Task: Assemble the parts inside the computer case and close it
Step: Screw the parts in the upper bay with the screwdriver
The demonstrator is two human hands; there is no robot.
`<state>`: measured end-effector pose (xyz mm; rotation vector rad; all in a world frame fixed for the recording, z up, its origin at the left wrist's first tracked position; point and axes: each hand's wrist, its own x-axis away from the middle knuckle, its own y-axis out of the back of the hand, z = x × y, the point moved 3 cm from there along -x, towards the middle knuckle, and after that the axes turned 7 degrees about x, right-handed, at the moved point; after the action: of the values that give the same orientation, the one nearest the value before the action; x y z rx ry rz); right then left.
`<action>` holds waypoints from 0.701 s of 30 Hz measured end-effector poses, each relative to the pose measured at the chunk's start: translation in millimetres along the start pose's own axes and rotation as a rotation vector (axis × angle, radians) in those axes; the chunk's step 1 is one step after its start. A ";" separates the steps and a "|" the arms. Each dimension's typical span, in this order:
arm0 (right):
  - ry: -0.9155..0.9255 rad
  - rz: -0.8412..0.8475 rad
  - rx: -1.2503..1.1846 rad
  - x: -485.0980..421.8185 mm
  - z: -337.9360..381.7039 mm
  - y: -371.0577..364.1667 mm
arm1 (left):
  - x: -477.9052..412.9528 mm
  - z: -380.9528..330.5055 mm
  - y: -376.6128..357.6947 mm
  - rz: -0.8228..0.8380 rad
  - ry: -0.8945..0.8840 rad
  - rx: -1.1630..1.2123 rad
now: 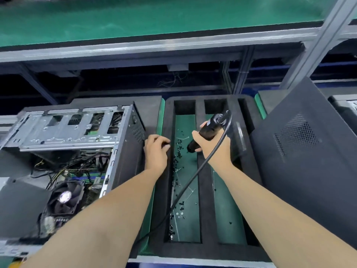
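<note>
The open computer case lies at the left, showing its drive cage, cables and a CPU fan. Its black side panel leans at the right. Between them sits a black foam tray with several small black screws scattered in its left slot. My left hand hovers at the tray's left rim with fingers curled toward the screws; whether it pinches one is hidden. My right hand grips a black electric screwdriver, tip pointing down at the screws, its cable trailing toward me.
A green-matted shelf on an aluminium frame runs overhead at the back. A frame post rises at the right. Another case shows at the far right edge. The tray's right slot holds a few stray screws.
</note>
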<state>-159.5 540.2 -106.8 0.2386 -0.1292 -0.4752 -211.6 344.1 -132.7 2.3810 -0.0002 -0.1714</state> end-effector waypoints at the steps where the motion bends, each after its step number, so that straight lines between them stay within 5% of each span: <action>1: -0.003 0.002 0.010 -2.1 -4.4 -3.1 | 2.8 1.8 0.0 -0.021 -0.024 0.001; 21: 0.007 0.070 0.094 -38.1 -38.8 -58.5 | 3.1 19.1 -18.5 -0.142 -0.005 -0.068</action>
<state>-211.7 515.2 -161.8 0.3265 -0.1527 -0.3987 -211.8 344.4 -159.4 2.3127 0.1698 -0.2413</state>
